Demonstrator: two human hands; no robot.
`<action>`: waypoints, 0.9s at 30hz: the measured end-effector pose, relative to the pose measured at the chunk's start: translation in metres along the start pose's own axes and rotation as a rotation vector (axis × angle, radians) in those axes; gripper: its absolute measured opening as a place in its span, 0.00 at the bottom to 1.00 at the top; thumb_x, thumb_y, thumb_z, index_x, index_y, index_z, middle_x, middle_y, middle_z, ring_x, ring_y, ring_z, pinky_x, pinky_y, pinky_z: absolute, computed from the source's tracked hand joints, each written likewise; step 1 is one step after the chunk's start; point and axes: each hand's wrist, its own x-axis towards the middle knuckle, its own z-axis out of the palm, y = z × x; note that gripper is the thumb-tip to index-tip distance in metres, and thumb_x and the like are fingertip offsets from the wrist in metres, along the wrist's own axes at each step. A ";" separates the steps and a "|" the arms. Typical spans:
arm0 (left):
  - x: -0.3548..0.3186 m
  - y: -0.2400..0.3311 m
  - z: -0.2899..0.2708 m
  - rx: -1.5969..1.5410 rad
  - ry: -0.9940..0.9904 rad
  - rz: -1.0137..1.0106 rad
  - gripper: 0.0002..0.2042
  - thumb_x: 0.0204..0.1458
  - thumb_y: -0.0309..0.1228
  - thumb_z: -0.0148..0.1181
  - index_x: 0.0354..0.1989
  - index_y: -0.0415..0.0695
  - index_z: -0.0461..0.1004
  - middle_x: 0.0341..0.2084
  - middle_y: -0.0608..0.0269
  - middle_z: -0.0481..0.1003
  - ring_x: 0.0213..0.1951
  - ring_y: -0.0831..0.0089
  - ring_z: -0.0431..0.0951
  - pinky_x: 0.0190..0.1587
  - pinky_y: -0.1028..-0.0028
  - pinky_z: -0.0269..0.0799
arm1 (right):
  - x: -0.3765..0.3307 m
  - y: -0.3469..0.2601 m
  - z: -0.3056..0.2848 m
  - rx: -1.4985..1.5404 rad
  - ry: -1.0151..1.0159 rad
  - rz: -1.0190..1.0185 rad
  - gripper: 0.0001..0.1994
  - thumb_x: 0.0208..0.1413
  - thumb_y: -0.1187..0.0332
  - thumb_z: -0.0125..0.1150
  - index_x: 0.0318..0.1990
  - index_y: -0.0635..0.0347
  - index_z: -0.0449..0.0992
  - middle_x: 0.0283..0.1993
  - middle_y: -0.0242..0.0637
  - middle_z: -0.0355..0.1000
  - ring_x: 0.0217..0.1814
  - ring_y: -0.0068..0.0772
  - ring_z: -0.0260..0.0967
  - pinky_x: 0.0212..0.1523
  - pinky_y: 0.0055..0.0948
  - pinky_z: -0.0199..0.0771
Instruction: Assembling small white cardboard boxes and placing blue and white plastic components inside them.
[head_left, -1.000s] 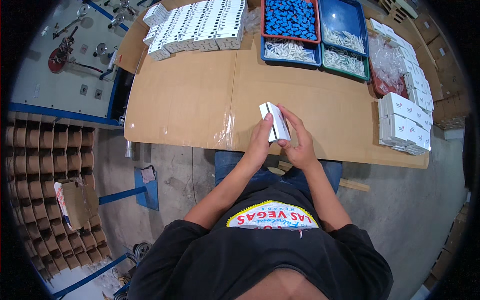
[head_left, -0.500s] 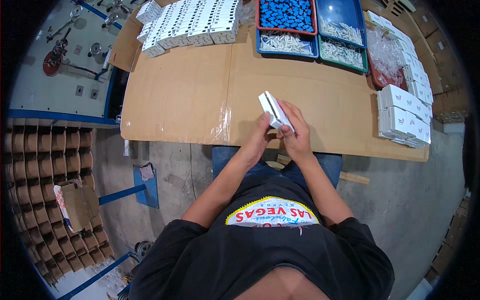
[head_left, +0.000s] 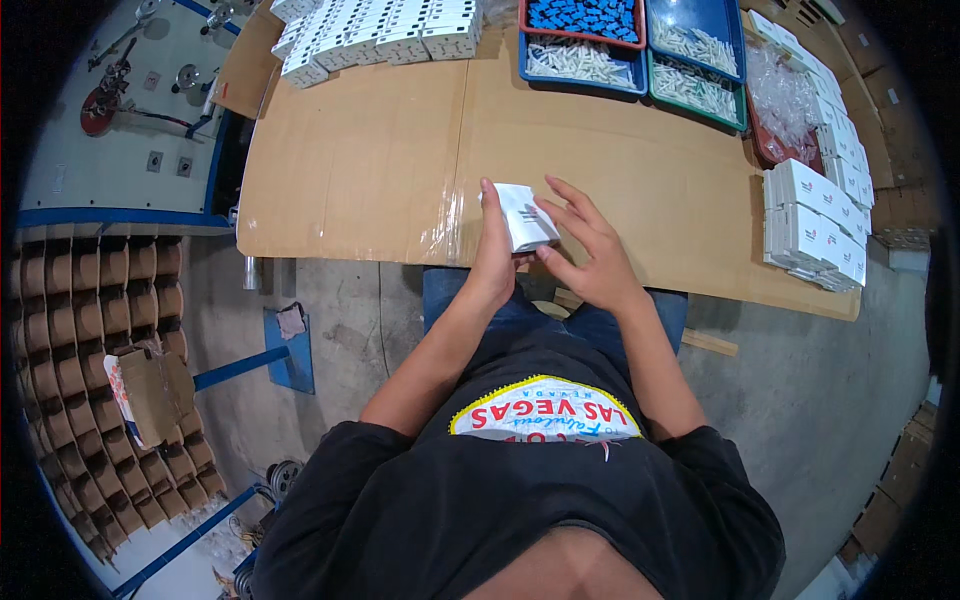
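Note:
A small white carton (head_left: 524, 218) with printing on its broad face is held over the near edge of the table. My left hand (head_left: 494, 245) grips it from the left, the thumb along its side and the other fingers partly hidden beneath. On the carton's right is my right hand (head_left: 594, 250), with its fingers spread apart. Its thumb and one fingertip come close to the carton's right edge; whether they touch it I cannot tell.
Cardboard covers the table (head_left: 350, 180). Rows of white cartons (head_left: 400, 35) stand at the far left. Trays at the back hold blue pieces (head_left: 582, 18) and white tube-like parts (head_left: 585, 62). Clear plastic bags (head_left: 785, 95) and stacked white cartons (head_left: 815, 225) lie on the right.
The carton has turned from its narrow side to show its broad printed face. My right hand has loosened and spread its fingers, while my left keeps its hold. The view has shifted slightly.

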 end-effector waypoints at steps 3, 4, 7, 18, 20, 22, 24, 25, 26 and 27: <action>-0.002 -0.002 0.008 0.016 0.011 -0.098 0.38 0.64 0.70 0.34 0.61 0.49 0.68 0.48 0.59 0.77 0.50 0.64 0.80 0.52 0.63 0.76 | -0.003 0.011 0.007 -0.076 -0.049 -0.103 0.29 0.54 0.73 0.66 0.66 0.58 0.73 0.71 0.48 0.66 0.72 0.49 0.65 0.68 0.40 0.67; -0.002 -0.003 0.009 -0.040 0.001 -0.094 0.37 0.64 0.70 0.34 0.61 0.49 0.68 0.49 0.59 0.77 0.51 0.65 0.79 0.53 0.64 0.76 | -0.004 0.015 0.010 -0.076 -0.049 -0.101 0.29 0.54 0.73 0.66 0.66 0.58 0.73 0.71 0.48 0.66 0.72 0.49 0.65 0.68 0.40 0.67; -0.004 -0.009 0.012 -0.120 -0.030 -0.090 0.37 0.63 0.70 0.35 0.60 0.50 0.69 0.46 0.61 0.76 0.48 0.67 0.79 0.49 0.65 0.77 | -0.003 0.019 0.014 -0.104 0.018 -0.115 0.28 0.53 0.73 0.67 0.64 0.59 0.74 0.66 0.48 0.71 0.66 0.49 0.72 0.63 0.39 0.73; -0.008 -0.019 0.008 -0.214 -0.041 -0.126 0.33 0.65 0.66 0.40 0.61 0.51 0.68 0.50 0.61 0.73 0.54 0.66 0.75 0.55 0.62 0.74 | -0.005 0.036 0.025 -0.203 0.013 -0.235 0.24 0.60 0.64 0.65 0.61 0.65 0.74 0.63 0.49 0.73 0.62 0.48 0.74 0.56 0.40 0.78; -0.007 -0.017 0.010 -0.233 -0.031 -0.093 0.32 0.65 0.66 0.40 0.61 0.51 0.68 0.51 0.63 0.73 0.54 0.67 0.75 0.56 0.62 0.73 | -0.005 0.042 0.030 -0.200 0.033 -0.236 0.23 0.61 0.64 0.64 0.62 0.66 0.73 0.62 0.50 0.73 0.62 0.50 0.74 0.57 0.40 0.78; -0.003 -0.024 0.006 -0.259 -0.022 -0.095 0.32 0.66 0.66 0.40 0.60 0.51 0.68 0.50 0.63 0.73 0.53 0.68 0.74 0.57 0.63 0.72 | -0.006 0.046 0.036 -0.196 0.050 -0.239 0.23 0.63 0.65 0.62 0.62 0.66 0.72 0.62 0.52 0.73 0.62 0.51 0.74 0.57 0.41 0.78; 0.000 -0.025 0.006 -0.286 -0.017 -0.096 0.31 0.66 0.65 0.40 0.60 0.51 0.68 0.50 0.64 0.73 0.53 0.68 0.74 0.57 0.64 0.71 | -0.005 0.047 0.041 -0.163 0.034 -0.169 0.22 0.65 0.66 0.58 0.64 0.66 0.70 0.61 0.54 0.75 0.61 0.53 0.75 0.58 0.41 0.77; 0.001 -0.026 0.006 -0.278 0.018 -0.082 0.31 0.66 0.65 0.40 0.59 0.51 0.69 0.49 0.64 0.73 0.53 0.69 0.74 0.56 0.65 0.71 | -0.005 0.047 0.042 -0.164 0.033 -0.169 0.22 0.65 0.66 0.58 0.64 0.66 0.70 0.61 0.54 0.75 0.61 0.53 0.75 0.58 0.41 0.77; 0.000 -0.026 0.007 -0.271 0.054 -0.068 0.30 0.67 0.64 0.40 0.58 0.51 0.69 0.48 0.65 0.73 0.52 0.70 0.74 0.56 0.66 0.71 | -0.005 0.042 0.043 -0.169 0.038 -0.146 0.21 0.66 0.67 0.57 0.63 0.66 0.71 0.60 0.54 0.75 0.60 0.53 0.76 0.58 0.41 0.77; 0.000 -0.026 0.007 -0.272 0.056 -0.068 0.30 0.67 0.64 0.40 0.58 0.51 0.69 0.48 0.65 0.73 0.52 0.70 0.74 0.56 0.66 0.71 | -0.005 0.040 0.043 -0.174 0.043 -0.124 0.20 0.67 0.67 0.55 0.63 0.67 0.71 0.59 0.55 0.75 0.59 0.54 0.76 0.59 0.41 0.77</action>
